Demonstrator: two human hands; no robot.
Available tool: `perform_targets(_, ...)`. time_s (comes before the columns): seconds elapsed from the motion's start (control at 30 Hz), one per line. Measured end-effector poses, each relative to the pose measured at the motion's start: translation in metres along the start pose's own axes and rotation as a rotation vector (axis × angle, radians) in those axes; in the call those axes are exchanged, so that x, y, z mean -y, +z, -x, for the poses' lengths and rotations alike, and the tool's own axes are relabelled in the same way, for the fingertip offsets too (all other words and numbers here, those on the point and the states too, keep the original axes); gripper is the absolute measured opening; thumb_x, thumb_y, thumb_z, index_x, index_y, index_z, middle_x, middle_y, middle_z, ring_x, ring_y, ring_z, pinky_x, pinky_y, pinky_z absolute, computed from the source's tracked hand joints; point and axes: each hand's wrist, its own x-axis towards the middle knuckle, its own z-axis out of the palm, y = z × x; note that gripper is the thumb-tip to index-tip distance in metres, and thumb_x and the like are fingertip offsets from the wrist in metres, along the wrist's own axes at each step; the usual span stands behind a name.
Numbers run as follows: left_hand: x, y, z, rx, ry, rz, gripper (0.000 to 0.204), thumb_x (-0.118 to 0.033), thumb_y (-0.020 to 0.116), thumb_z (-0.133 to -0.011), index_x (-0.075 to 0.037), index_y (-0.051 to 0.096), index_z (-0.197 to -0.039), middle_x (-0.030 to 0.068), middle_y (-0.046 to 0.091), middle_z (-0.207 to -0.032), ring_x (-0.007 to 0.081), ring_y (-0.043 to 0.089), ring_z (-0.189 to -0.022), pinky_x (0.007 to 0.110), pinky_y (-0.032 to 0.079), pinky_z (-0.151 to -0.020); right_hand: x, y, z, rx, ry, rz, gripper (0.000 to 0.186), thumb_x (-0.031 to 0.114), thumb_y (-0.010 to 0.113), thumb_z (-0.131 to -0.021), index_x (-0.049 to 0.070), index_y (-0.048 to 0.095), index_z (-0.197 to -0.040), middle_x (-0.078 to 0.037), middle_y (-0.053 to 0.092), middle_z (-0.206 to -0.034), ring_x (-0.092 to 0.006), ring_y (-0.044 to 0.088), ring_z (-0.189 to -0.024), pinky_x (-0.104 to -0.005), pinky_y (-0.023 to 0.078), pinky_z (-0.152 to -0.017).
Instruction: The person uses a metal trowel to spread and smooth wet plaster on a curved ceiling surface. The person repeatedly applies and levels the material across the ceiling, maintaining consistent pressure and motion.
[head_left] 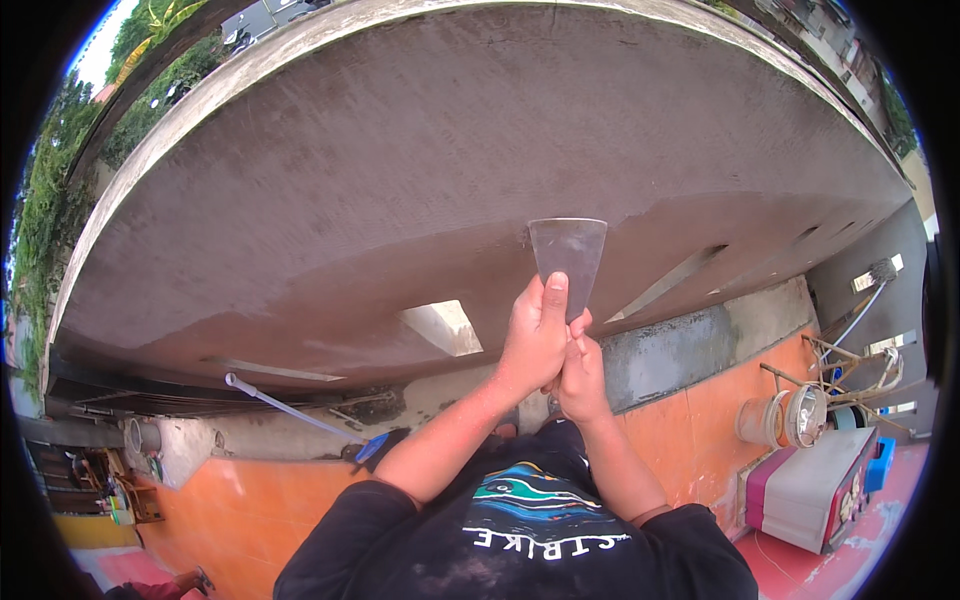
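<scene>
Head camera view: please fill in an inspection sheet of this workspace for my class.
Surface: wall, grey-brown, darker lower down.
Job's things: scraper, wide edge up; contact with the wall unclear.
Clutter: blue-ended pole at left; buckets and a box at right.
Hands: left hand grips the scraper; right hand closed just below, apparently on the hidden handle.
Cables: thin pale line by the box, possibly a cord.
Surroundings: orange floor; greenery beyond the wall.

The scraper (575,250) is before the wall (450,170), pole (300,411) left, buckets (756,421) right.
</scene>
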Motion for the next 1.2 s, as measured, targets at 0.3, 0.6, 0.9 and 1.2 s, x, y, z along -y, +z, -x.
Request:
perform_targets(0.3,-0.009,0.009,-0.004,0.084,0.152,-0.098,0.043,-0.048,0.034,-0.104,-0.007,0.042,-0.095,0.002,0.053,-0.068,0.0075,0.056,-0.058,0.022,0.047,-0.052,0.018,-0.016,-0.005,0.077,-0.072,0.108,0.045,0.042,0.035,-0.105,0.003,0.055,-0.095,-0.002,0.055,-0.061,-0.0074,0.051,-0.047,-0.0211,0.041,-0.043)
perform_targets(0.6,0.045,-0.016,-0.003,-0.058,-0.046,-0.102,0.044,-0.049,0.035,-0.103,-0.006,0.043,-0.098,0.0028,0.053,-0.068,0.0077,0.054,-0.055,0.022,0.046,-0.05,-0.038,-0.024,0.007,-0.036,0.177,0.046,0.036,0.03,0.038,-0.106,0.003,0.053,-0.087,-0.001,0.053,-0.061,-0.0068,0.051,-0.049,-0.0222,0.042,-0.046)
perform_targets(0.9,-0.042,0.012,-0.019,0.1,0.377,0.024,0.039,-0.042,0.037,-0.105,-0.005,0.045,-0.095,0.0007,0.049,-0.066,0.0047,0.047,-0.057,0.022,0.044,-0.05,0.045,-0.006,-0.035,0.135,-0.155,0.029,0.036,0.032,0.042,-0.105,0.006,0.053,-0.083,0.001,0.053,-0.062,-0.0057,0.051,-0.051,-0.0208,0.04,-0.047)
perform_targets(1.2,0.044,-0.02,0.002,-0.013,0.03,-0.141,0.047,-0.052,0.034,-0.102,-0.007,0.043,-0.095,0.0019,0.053,-0.067,0.007,0.053,-0.055,0.023,0.046,-0.049,-0.038,-0.019,0.014,0.002,0.139,-0.008,0.038,0.032,0.037,-0.106,0.004,0.055,-0.09,-0.001,0.053,-0.061,-0.0076,0.051,-0.049,-0.023,0.042,-0.047)
